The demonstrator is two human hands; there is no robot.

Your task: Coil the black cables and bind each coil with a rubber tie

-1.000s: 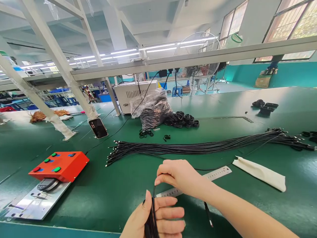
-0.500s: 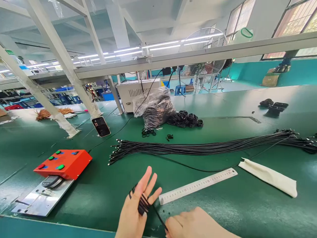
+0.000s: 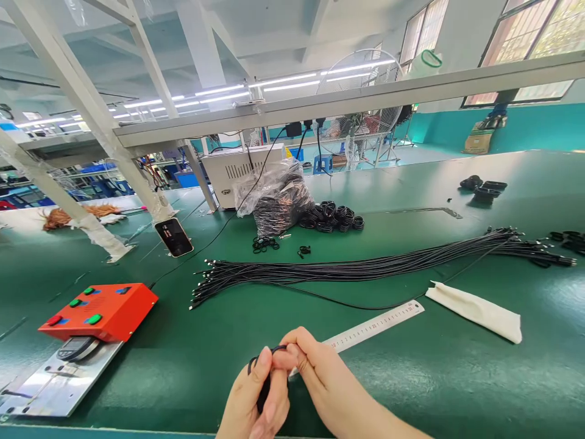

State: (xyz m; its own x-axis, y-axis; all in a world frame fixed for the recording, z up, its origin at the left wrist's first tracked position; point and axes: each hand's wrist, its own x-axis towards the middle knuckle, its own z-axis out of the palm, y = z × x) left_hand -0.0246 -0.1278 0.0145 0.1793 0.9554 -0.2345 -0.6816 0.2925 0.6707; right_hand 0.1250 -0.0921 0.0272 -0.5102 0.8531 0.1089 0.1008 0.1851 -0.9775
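Near the front of the bench, my left hand (image 3: 258,396) is closed around a coiled black cable (image 3: 264,393). The fingers hide much of the coil. Pressed against it from the right, my right hand (image 3: 315,378) pinches a strand of the same cable at the top of the coil. A steel ruler (image 3: 375,326) lies just behind my right hand, which covers its near end. Farther back, a long bundle of straight black cables (image 3: 347,271) stretches across the bench, with one loose strand bowed toward the ruler.
At left stands an orange box with buttons (image 3: 105,311), joined to a metal plate with a gauge. A phone (image 3: 173,236) leans on a post. Behind the bundle are a plastic bag of cables (image 3: 281,207) and coiled cables (image 3: 331,217). A cream folded strip (image 3: 475,311) lies right.
My left hand's spread fingers have curled closed around the coil. My right hand has moved up and left to meet it. The view has shifted slightly to the right.
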